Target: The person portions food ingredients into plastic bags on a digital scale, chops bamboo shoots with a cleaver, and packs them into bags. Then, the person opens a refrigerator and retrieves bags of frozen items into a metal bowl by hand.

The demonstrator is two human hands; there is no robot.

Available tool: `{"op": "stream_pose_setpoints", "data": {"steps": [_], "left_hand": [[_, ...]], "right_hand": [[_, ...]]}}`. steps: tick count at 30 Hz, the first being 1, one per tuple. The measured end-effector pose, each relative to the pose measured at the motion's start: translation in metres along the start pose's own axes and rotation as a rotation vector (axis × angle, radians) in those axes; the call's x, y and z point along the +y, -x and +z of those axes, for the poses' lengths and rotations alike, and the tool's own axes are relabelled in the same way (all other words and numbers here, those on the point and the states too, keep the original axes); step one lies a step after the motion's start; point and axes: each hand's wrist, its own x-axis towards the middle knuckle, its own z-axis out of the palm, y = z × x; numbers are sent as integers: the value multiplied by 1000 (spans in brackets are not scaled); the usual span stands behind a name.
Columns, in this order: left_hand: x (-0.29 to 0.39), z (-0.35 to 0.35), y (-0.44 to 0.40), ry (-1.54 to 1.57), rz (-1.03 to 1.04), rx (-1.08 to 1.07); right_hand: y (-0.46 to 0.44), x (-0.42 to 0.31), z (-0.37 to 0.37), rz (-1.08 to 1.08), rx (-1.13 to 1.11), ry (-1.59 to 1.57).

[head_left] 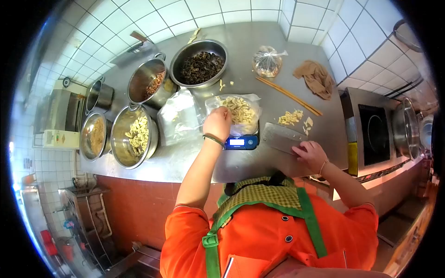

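A clear plastic bag [254, 101] of pale sliced pieces [240, 109] sits on a blue digital scale [242, 142], its display lit. My left hand [218, 123] is at the bag's left side with fingers drawn together; whatever they pinch is hidden. To the right of the scale, a cleaver [282, 137] lies flat, its broad blade on the counter. My right hand [311, 154] is at the cleaver's right end, fingers curled where the handle would be, which it covers. Just behind the blade is a small heap of pale slices [290, 117].
The steel counter [259, 39] also carries a bowl of dark pieces [200, 41], a pot [148, 83], a bowl of pale slices [116, 148], and flattened plastic bags [180, 118]. Chopsticks [289, 96], a tied bag [267, 61] and a brown cloth [315, 78] lie right. A cooktop [373, 134] stands beyond.
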Motion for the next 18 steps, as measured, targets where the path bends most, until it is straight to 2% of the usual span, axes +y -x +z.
{"op": "stream_pose_setpoints", "data": {"steps": [1,3,6,7,8,9,10,11,12,13,15,16,17,18], "left_hand": [[1,-6,-2,-5,-1,4],[5,-19,-2,-123,133,171],[-10,-19,-8,-247,183,351],[-18,-16,-11,-333,196,439],[-35,-9,-14,-252,143,290],[-46,-7,-14,-255,138,298],[-54,-7,-13,-131,85,197],[-55,-13,-14,-4,36,99],[-56,-15,-9,35,207,223],[-49,-20,-6,42,196,232],[-36,-25,2,82,248,235],[-35,-20,3,75,280,256],[-34,-19,3,75,278,261],[-32,-19,6,61,288,269]], "right_hand": [[-19,-4,-4,33,71,-24],[-70,-19,-20,121,224,-115],[-163,-39,-31,244,478,-218],[-181,-26,-19,236,481,-220],[-201,-11,6,304,323,-343],[-213,-5,19,370,160,-462],[-218,-5,9,359,164,-460],[-220,-2,-9,350,73,-568],[-225,1,-19,340,-27,-673],[-236,9,-20,333,-38,-664],[-261,27,-21,145,122,-567],[-278,28,-22,96,6,-477],[-296,33,-11,92,5,-474],[-312,39,11,-66,-62,-386]]}}
